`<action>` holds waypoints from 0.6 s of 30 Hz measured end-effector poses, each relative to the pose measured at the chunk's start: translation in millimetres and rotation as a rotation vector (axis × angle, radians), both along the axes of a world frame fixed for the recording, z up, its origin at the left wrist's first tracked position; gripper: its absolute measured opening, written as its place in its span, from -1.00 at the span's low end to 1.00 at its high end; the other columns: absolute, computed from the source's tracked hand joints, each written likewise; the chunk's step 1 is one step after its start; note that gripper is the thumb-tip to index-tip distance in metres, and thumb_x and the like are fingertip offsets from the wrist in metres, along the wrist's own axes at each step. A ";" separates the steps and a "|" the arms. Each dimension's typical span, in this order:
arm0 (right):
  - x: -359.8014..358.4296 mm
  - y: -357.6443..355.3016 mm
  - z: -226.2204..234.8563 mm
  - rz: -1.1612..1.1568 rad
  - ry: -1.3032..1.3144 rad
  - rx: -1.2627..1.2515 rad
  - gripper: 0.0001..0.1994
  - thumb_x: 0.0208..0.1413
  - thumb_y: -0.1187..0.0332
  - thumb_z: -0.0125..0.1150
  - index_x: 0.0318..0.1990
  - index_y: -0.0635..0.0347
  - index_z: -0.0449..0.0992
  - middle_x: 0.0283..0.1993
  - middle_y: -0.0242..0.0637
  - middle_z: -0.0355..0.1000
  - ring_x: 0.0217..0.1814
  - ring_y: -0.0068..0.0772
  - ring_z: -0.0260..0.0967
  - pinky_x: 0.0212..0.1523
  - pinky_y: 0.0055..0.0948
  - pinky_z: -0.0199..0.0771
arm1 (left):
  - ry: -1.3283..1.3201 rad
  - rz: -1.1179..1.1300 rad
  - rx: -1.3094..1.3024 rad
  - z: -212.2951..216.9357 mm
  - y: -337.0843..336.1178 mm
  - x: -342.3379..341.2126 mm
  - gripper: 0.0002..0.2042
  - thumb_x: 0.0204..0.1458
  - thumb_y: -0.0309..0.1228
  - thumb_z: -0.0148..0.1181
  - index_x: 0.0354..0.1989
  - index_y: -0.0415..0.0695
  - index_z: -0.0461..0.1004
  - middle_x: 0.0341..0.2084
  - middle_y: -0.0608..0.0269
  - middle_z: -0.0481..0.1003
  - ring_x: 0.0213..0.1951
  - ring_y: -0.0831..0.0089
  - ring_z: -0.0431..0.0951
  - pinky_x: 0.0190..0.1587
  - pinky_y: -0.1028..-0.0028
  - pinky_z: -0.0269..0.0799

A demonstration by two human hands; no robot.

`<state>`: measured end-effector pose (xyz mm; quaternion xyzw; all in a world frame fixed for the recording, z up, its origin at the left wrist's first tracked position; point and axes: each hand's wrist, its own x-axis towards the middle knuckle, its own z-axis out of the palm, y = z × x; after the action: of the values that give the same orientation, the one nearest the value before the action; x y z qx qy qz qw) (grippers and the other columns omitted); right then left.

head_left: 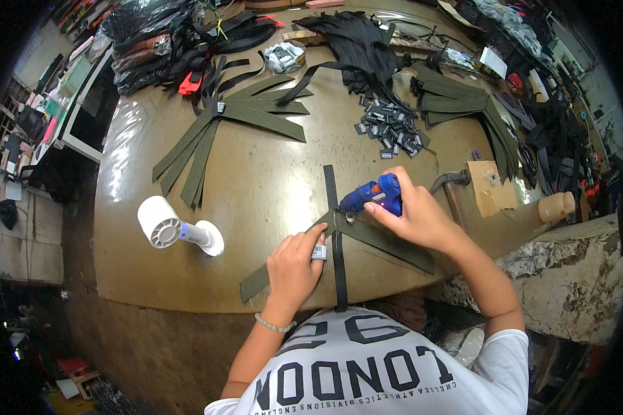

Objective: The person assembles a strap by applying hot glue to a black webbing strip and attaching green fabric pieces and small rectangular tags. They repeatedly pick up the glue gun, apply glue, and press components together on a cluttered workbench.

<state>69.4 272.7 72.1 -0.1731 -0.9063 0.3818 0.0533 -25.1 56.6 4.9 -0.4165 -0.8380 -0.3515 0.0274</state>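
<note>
My right hand (422,211) grips a blue glue gun (381,196), its nozzle pointing left over a folded olive green webbing strap (387,242). The nozzle tip is at the strap's fold, close to or touching it. My left hand (295,265) is closed, its fingertips on the strap just left of the fold. A small white label (318,252) shows at its thumb side. A narrow black strap (339,273) crosses the olive strap and runs toward my body. Part of the olive strap is hidden under my left hand.
A white handheld fan (180,228) stands at left. Olive straps (256,111) fan out behind it. Small dark labels (391,128) lie heaped in the middle, below black straps (360,55). At right are more olive straps (457,100), a hammer (453,187) and cardboard (491,188).
</note>
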 end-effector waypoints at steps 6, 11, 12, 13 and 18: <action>5.9 -7.8 1.6 0.002 -0.016 0.000 -0.52 0.13 0.10 0.28 0.00 0.21 0.23 -0.39 0.12 0.52 -0.33 0.25 0.50 -0.31 -0.01 0.49 | 0.010 0.008 0.011 -0.4 0.9 -0.1 -0.85 0.10 -0.40 0.20 -0.16 0.01 0.59 -0.55 0.16 0.51 -0.52 0.22 0.48 -0.46 0.29 0.37; 20.1 -17.8 6.9 -0.003 -0.077 -0.006 -0.53 0.12 0.10 0.28 -0.01 0.20 0.24 -0.39 0.10 0.52 -0.34 0.24 0.50 -0.32 -0.03 0.48 | 0.016 0.024 -0.029 -1.7 0.6 0.9 -0.86 0.09 -0.40 0.21 -0.18 0.01 0.60 -0.55 0.16 0.52 -0.52 0.23 0.48 -0.46 0.29 0.37; 23.0 -19.3 7.5 -0.006 -0.105 -0.015 -0.53 0.12 0.10 0.29 -0.01 0.20 0.24 -0.39 0.10 0.52 -0.34 0.24 0.50 -0.32 -0.03 0.48 | 0.024 0.021 -0.015 -2.2 0.5 1.0 -0.85 0.09 -0.40 0.22 -0.17 0.02 0.60 -0.55 0.16 0.52 -0.52 0.23 0.48 -0.46 0.29 0.37; 25.7 -20.6 7.8 -0.009 -0.134 -0.025 -0.53 0.12 0.10 0.29 -0.02 0.20 0.25 -0.40 0.10 0.52 -0.34 0.24 0.50 -0.32 -0.03 0.48 | 0.032 0.022 -0.016 -2.5 0.4 1.1 -0.85 0.09 -0.40 0.22 -0.17 0.02 0.60 -0.55 0.17 0.52 -0.53 0.23 0.48 -0.46 0.30 0.37; 35.3 -26.2 4.2 0.003 -0.085 -0.060 -0.53 0.11 0.12 0.31 -0.01 0.20 0.24 -0.39 0.06 0.52 -0.35 0.16 0.52 -0.34 -0.10 0.49 | 0.088 0.009 -0.001 -4.6 0.7 0.2 -0.83 0.07 -0.41 0.20 -0.16 0.03 0.56 -0.57 0.28 0.46 -0.49 0.32 0.49 -0.46 0.32 0.39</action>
<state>104.7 246.4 76.3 -0.1895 -0.8961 0.4013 0.0088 -24.9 57.3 0.2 -0.4275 -0.8382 -0.3322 0.0655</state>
